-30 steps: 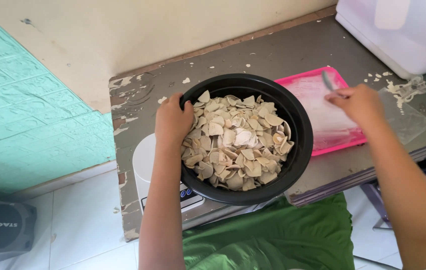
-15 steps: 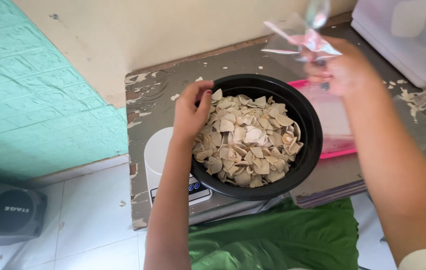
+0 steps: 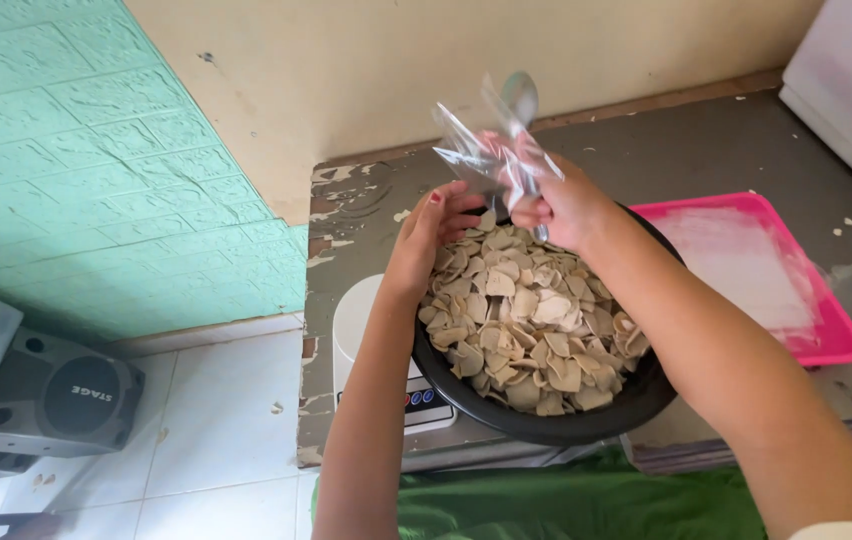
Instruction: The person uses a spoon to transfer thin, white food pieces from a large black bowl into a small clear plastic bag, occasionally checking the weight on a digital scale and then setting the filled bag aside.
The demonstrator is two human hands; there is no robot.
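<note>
I'm looking down at a worn grey table [image 3: 706,160] pushed against a cream wall, paint flaking at its left edge, w/ green textured panel and white floor tiles off to the left. Biggest thing on it is the black bowl [image 3: 546,425], sitting on a white kitchen scale [image 3: 386,390] so only the scale's front panel and left side show; bowl hangs a bit past the table's near edge, prob. because the scale sits near that edge. It's heaped w/ pale beige chips [image 3: 526,320], thin, curled, irregular. Right of the bowl, touching or just beside it, a pink tray [image 3: 816,335] w/ a whitish film lying flat in it. A clear plastic tub [image 3: 846,80] fills the top right corner. Down on the floor, left, a grey speaker [image 3: 56,400]. Green cloth at the bottom edge, likely my lap. My right hand [image 3: 561,205] is closed around a clear plastic bag [image 3: 481,145] plus a metal spoon [image 3: 521,100], both raised over the bowl's far rim, bag crumpled, not opened out. My left hand [image 3: 436,225] is half open, fingertips at the bag's lower edge above the chips; can't tell if it actually grips the plastic.
</note>
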